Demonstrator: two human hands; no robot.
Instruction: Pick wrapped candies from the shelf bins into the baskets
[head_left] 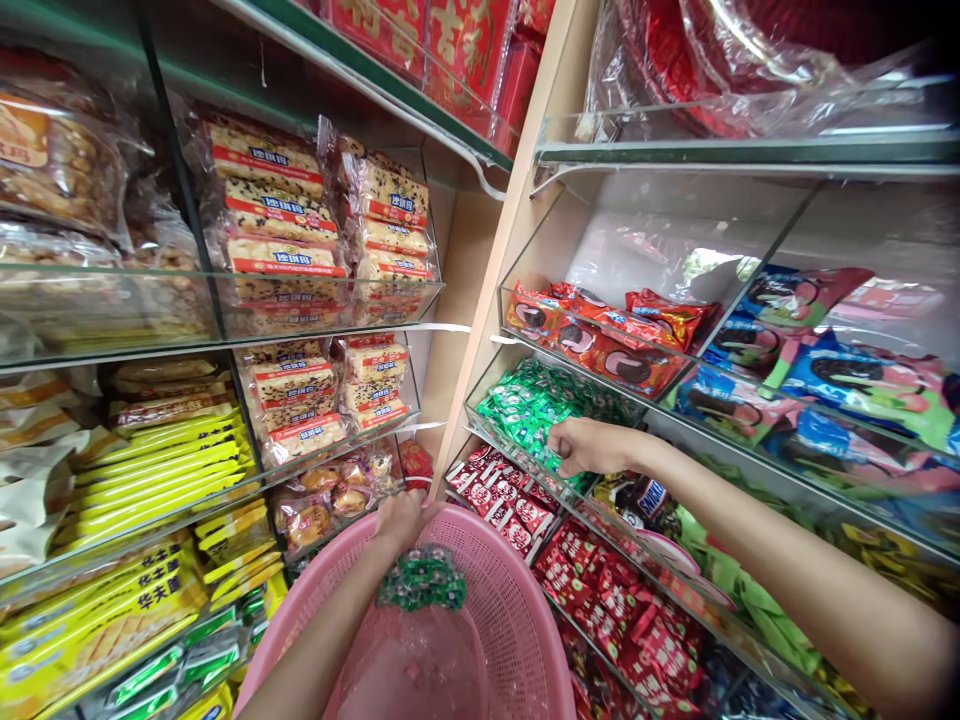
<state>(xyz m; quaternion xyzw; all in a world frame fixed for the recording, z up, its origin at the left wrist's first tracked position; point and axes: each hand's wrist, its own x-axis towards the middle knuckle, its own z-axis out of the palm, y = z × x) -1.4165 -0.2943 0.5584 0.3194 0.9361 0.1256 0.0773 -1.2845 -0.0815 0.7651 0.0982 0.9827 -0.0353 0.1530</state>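
Observation:
My left hand point(405, 522) is closed on the far rim of a round pink plastic basket point(517, 620). Inside, near its far wall, lies a small heap of green-wrapped candies point(424, 580), with clear plastic film below them. My right hand point(589, 447) reaches over the glass front of a shelf bin, its fingers curled at the right part of a spread of green-wrapped candies point(517, 400). Whatever those fingers hold is hidden from view.
Glass-fronted shelves surround the basket. Left are packaged sachima bars point(277, 205) and yellow wafer packs point(112, 620). Right are red snack packets point(592, 330), blue packets point(862, 370) and, below, red-wrapped sweets point(615, 600). A wooden upright point(487, 270) divides the shelves.

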